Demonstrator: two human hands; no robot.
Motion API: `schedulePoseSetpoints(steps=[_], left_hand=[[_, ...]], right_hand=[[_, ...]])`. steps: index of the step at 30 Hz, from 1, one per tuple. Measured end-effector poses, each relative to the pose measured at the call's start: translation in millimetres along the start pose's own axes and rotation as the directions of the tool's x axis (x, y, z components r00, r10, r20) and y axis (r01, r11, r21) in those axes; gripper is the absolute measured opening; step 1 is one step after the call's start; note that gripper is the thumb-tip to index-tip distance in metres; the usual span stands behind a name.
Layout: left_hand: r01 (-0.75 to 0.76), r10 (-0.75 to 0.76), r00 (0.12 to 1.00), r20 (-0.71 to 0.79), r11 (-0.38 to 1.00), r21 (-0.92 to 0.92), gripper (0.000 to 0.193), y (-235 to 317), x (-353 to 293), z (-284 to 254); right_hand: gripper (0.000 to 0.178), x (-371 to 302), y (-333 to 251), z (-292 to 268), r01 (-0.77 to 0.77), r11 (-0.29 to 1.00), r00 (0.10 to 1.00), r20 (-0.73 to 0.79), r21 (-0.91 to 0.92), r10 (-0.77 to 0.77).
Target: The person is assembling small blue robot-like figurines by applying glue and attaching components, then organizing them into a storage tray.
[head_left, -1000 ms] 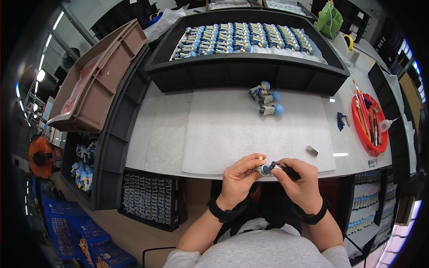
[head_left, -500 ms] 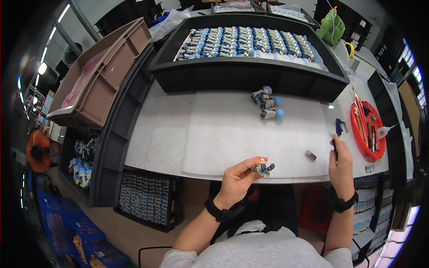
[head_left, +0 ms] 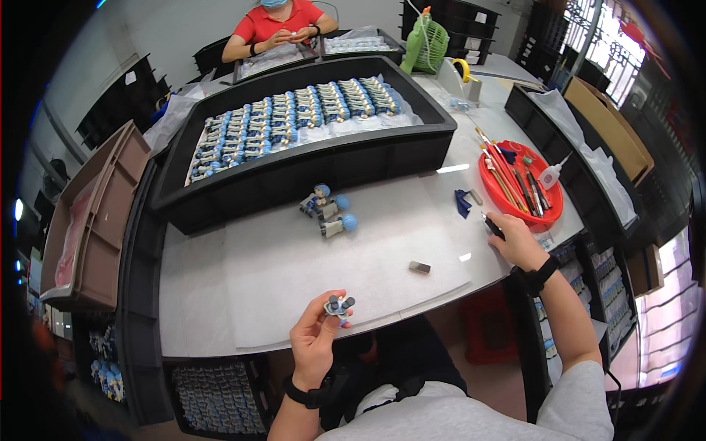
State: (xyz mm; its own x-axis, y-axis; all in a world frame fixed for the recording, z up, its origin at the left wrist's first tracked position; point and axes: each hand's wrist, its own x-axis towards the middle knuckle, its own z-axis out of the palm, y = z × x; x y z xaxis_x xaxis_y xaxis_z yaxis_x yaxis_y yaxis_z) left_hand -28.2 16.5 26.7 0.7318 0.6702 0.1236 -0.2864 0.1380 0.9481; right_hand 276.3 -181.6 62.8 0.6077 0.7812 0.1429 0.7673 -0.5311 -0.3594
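Observation:
My left hand (head_left: pixel 312 344) is closed around a small figurine (head_left: pixel 338 307) near the table's front edge, its dark feet pointing up and blue and white parts showing between the fingers. On the right, my right hand (head_left: pixel 518 244) grips a slim black-handled tool (head_left: pixel 493 226) with a thin pale tip, low over the table. Just beyond that tip lie a scrap of navy cloth (head_left: pixel 462 203) and a small grey-green piece (head_left: pixel 476 196). Several blue-haired figurines (head_left: pixel 337 225) lie on the white sheet (head_left: pixel 279 287). A grey metal block (head_left: pixel 420 267) rests between my hands.
A large black crate (head_left: pixel 309 158) with rows of figurines stands at the back. The red tray (head_left: pixel 557 213) at right holds brushes, pens and a white bottle (head_left: pixel 548 177). A green fan (head_left: pixel 425 45) stands behind. Brown crate (head_left: pixel 95 228) at left. A co-worker in red (head_left: pixel 276 26) sits opposite.
The view has turned to the right, bringing the co-worker into sight. The figurine in my left hand has tilted, its feet now upward. My right hand still holds the black tool, its tip now showing.

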Motion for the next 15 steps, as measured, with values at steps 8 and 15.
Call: schedulePoseSetpoints(steps=[8,15], left_hand=[[-0.012,0.012,1.0,-0.011,0.999,0.037,0.028,-3,3,-3],[0.036,-0.036,0.996,-0.079,0.999,0.001,0.027,-7,7,12]], right_hand=[[0.043,6,-14,16,0.169,0.985,0.984,-0.063,0.025,-0.167],[0.034,11,-38,28,0.275,0.959,0.953,-0.115,-0.072,-0.281]])
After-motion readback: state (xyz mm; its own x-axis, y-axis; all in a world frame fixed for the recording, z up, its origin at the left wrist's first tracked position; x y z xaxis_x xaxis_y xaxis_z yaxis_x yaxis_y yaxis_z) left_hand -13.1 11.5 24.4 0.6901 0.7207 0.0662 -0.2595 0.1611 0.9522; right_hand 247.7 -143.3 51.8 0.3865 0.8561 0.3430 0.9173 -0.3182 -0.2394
